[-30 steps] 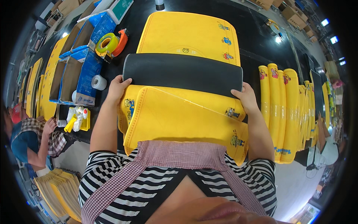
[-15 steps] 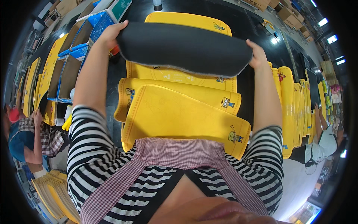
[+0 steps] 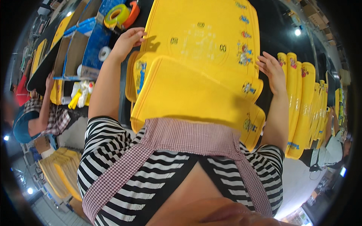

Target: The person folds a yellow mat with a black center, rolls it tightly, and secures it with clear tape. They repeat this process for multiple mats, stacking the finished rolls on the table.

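A large yellow printed mat (image 3: 203,34) lies flat, with small cartoon figures along its right side. My left hand (image 3: 130,42) is at its left edge, fingers loosely bent and apart, casting a shadow on the mat. Beyond the right edge, my right hand (image 3: 273,71) is open with its fingers spread. Neither hand holds anything. Nearer to me, another yellow mat (image 3: 196,94) lies at a slant over more yellow mats, and my checked apron (image 3: 192,135) covers its near edge.
Rolled yellow mats (image 3: 301,98) in clear wrap stand to the right. On the left are a blue carton (image 3: 92,49), a tape dispenser (image 3: 130,15) with yellow-green tape, and a white roll (image 3: 104,54). A co-worker in a checked apron (image 3: 47,116) is farther left.
The black-faced sheet stretched between my hands is out of sight; a yellow printed face lies flat there instead. Both hands have let go, and the view has shifted.
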The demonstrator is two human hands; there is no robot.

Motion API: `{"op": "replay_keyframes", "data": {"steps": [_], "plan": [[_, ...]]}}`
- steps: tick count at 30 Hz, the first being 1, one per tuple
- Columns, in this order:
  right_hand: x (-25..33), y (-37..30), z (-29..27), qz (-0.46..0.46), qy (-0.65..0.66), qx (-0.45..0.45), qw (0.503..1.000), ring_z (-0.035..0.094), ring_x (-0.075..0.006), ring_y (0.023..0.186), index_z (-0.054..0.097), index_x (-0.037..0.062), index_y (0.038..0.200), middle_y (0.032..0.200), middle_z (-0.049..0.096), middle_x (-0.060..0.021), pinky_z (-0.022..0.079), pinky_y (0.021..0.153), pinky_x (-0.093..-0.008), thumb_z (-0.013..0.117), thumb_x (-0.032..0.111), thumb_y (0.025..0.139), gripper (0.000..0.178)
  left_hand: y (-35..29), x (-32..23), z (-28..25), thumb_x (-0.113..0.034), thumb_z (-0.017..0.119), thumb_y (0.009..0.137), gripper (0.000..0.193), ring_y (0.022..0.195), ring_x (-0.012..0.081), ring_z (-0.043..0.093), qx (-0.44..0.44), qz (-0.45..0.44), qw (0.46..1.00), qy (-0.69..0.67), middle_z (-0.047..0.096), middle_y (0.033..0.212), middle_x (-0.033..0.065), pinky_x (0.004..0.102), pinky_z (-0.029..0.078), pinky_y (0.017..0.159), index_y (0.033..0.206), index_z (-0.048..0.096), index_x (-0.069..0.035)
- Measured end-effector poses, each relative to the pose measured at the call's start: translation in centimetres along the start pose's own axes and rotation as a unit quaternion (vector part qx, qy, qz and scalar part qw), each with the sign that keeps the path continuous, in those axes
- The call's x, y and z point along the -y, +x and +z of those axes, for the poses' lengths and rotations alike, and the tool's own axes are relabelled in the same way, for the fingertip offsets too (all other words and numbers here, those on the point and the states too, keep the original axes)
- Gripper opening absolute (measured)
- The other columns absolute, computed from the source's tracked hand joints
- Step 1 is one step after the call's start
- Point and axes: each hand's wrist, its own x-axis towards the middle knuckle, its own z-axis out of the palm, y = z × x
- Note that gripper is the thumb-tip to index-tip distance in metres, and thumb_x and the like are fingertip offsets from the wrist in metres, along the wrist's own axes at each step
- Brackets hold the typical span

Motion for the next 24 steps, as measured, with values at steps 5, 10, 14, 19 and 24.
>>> {"op": "replay_keyframes", "data": {"steps": [5, 10, 14, 19, 24], "plan": [[-3.2, -11.7, -0.2, -0.051, -0.268, -0.018, 0.962, 0.064, -0.0189, 0.118, 0.059, -0.0007, 0.135, 0.128, 0.066, -0.0101, 0.049, 0.103, -0.0314, 0.070, 0.002, 0.094, 0.042, -11.9, 1.9, 1.8, -0.022, 0.069, 0.102, 0.022, 0.088, 0.0097, 0.064, -0.102, 0.013, 0.982, 0.156, 0.073, 0.099, 0.0036, 0.0245, 0.050, 0.083, 0.114, 0.073, -0.003], [-4.7, -14.3, 1.6, 0.015, -0.366, -0.052, 0.929, 0.064, -0.0257, 0.105, 0.060, 0.0020, 0.122, 0.115, 0.064, -0.0123, 0.052, 0.093, -0.0361, 0.083, 0.008, 0.080, 0.049, -16.8, 1.2, 4.1, -0.021, 0.070, 0.102, 0.039, 0.101, 0.0162, 0.068, -0.036, -0.139, 0.985, 0.091, 0.071, 0.116, 0.0110, 0.0285, 0.054, 0.091, 0.134, 0.064, -0.001], [-3.1, -15.7, 3.6, 0.058, -0.497, -0.018, 0.865, 0.065, -0.0315, 0.097, 0.058, 0.0015, 0.114, 0.105, 0.064, -0.0154, 0.052, 0.086, -0.0378, 0.086, 0.009, 0.074, 0.050, -18.8, 2.3, 4.2, -0.019, 0.077, 0.095, 0.051, 0.106, 0.0196, 0.070, 0.101, -0.195, 0.976, 0.004, 0.073, 0.119, 0.0120, 0.0322, 0.053, 0.099, 0.139, 0.058, -0.001], [1.0, -17.3, 3.5, 0.041, -0.497, 0.078, 0.863, 0.065, -0.0275, 0.080, 0.064, -0.0033, 0.096, 0.089, 0.064, -0.0113, 0.052, 0.076, -0.0367, 0.080, 0.000, 0.076, 0.026, -21.2, 1.9, 3.2, -0.009, 0.084, 0.084, 0.050, 0.114, 0.0205, 0.070, 0.176, -0.165, 0.970, -0.005, 0.074, 0.125, 0.0103, 0.0365, 0.051, 0.105, 0.130, 0.066, -0.003], [10.0, -10.5, 2.3, 0.004, -0.561, 0.135, 0.817, 0.067, -0.0320, 0.104, 0.067, 0.0017, 0.097, 0.101, 0.069, -0.0154, 0.052, 0.091, -0.0406, 0.080, 0.007, 0.080, 0.022, -17.3, -2.6, 0.8, -0.020, 0.089, 0.079, 0.061, 0.114, 0.0191, 0.068, 0.196, -0.009, 0.977, 0.084, 0.073, 0.123, 0.0069, 0.0356, 0.051, 0.106, 0.134, 0.064, -0.007]]}}
